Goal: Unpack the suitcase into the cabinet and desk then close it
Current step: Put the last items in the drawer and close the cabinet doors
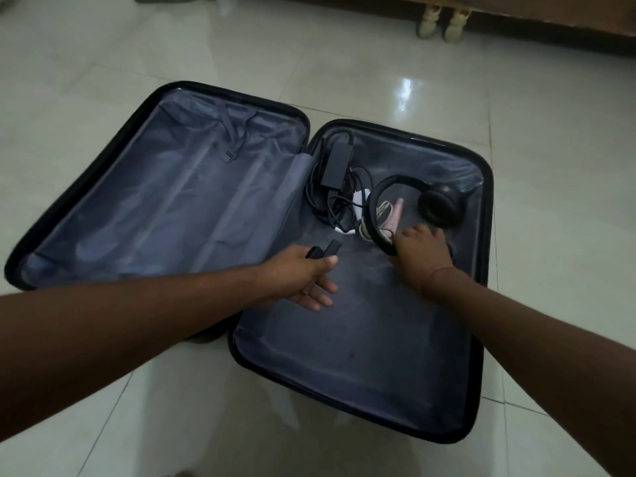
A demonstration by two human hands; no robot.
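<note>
A black suitcase (481, 173) lies open flat on the floor, grey lining showing in both halves. Its left half holds only straps. At the far end of the right half lie a black power adapter (337, 165) with tangled cables, something white (359, 197), a pink item (395, 215) with a pale cord, and black headphones (438, 203). My right hand (421, 256) grips the headphones' band at its near end. My left hand (306, 277) pinches a small black object (323, 251) between thumb and forefinger, its other fingers stretched out.
The suitcase sits on glossy pale floor tiles (344, 63) with bright reflections. Two cream turned furniture legs (444, 24) and a brown wooden piece (557, 18) stand at the far right. A grey thing shows at the top left edge.
</note>
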